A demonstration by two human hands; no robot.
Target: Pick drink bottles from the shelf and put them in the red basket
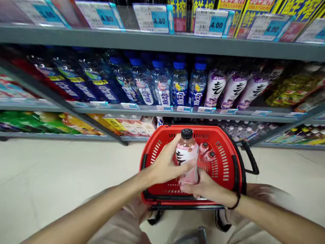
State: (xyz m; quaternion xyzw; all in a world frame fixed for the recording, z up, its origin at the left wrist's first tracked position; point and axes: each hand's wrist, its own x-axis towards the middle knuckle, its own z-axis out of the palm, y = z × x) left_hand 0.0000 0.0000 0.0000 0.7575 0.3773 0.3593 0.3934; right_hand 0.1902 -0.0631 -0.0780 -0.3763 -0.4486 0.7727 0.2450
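A pink drink bottle (187, 152) with a black cap and white label stands upright over a red shopping basket (225, 142). My left hand (166, 164) wraps round the bottle's left side. My right hand (207, 188) grips its bottom from the right; a black band sits on that wrist. Two more pink bottles (207, 152) lie inside the basket just behind the held one. The basket rests low in front of me, its black handles folded down at the sides.
Grey store shelves run across ahead. Blue-capped bottles (179, 84) and purple-labelled bottles (235, 89) fill the middle shelf, packets and white-capped bottles the lower one. Price tags (152, 18) line the top shelf edge. Pale tiled floor (50, 176) lies left of the basket.
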